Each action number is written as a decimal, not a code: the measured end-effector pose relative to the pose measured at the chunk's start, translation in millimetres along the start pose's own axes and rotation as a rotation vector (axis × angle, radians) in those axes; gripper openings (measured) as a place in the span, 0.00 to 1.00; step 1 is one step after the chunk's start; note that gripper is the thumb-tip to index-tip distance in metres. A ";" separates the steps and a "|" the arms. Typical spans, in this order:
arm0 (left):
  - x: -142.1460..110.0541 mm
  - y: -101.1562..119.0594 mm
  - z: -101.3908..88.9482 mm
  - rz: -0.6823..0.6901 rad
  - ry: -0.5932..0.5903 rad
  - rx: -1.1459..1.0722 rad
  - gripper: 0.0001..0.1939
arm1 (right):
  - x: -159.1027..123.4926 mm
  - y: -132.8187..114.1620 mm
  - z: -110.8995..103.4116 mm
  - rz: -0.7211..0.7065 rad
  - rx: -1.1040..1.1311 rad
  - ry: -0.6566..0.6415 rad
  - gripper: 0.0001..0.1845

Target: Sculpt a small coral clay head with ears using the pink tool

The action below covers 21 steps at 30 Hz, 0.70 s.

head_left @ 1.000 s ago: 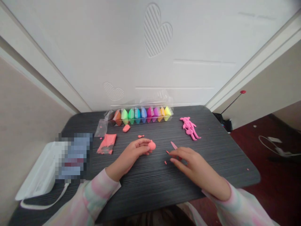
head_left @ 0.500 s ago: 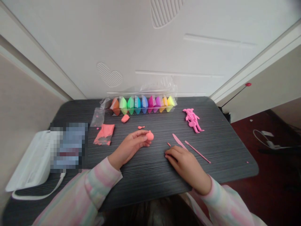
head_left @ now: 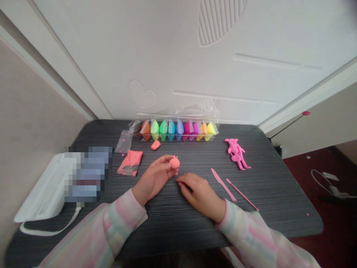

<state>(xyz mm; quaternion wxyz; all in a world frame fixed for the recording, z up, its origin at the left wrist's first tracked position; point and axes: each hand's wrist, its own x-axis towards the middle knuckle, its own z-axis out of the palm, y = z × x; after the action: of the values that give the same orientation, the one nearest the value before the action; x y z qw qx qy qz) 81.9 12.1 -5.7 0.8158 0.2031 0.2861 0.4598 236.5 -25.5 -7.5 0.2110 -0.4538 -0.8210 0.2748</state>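
Between the thumb and fingertips of my left hand [head_left: 154, 178] is a small coral-pink clay ball [head_left: 174, 163] with tiny points on top. My right hand [head_left: 200, 192] is just to the right and nearer to me, low over the table, its fingers curled and pinched together. Whatever they may hold is hidden. A pink plastic clay knife [head_left: 223, 185] and a thin pink modelling stick [head_left: 242, 194] lie right of that hand. Behind my left hand rests a coral clay lump [head_left: 155, 145]. An opened packet of coral clay [head_left: 130, 163] lies to its left.
Along the back of the dark table [head_left: 178, 230] runs a row of bagged coloured clays [head_left: 180, 131]. A pink clay figure [head_left: 237, 154] lies at the right. At the left are a white device [head_left: 46, 190] with a cable and a blurred-out item [head_left: 89, 175].
My right hand has moved left from beside the clay knife to close by my left hand. The ball stays in my left hand. The whole view has shifted slightly.
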 end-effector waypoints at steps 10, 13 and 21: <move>0.7 -0.7 2.4 -0.084 0.001 0.015 0.08 | 0.9 12.0 -5.4 0.087 -0.190 0.018 0.10; 1.8 -0.6 1.7 -0.102 0.007 0.010 0.08 | 1.5 13.7 -6.5 0.097 -0.188 0.018 0.10; 1.3 0.3 1.8 -0.126 -0.005 0.045 0.08 | -1.7 13.6 -17.5 0.145 -0.071 0.186 0.10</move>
<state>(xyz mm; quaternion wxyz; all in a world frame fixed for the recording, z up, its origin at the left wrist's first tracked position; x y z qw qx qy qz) 83.4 13.3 -4.6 0.8392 0.2040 0.3063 0.4004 256.3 -16.6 -3.1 0.2495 -0.5428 -0.7721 0.2169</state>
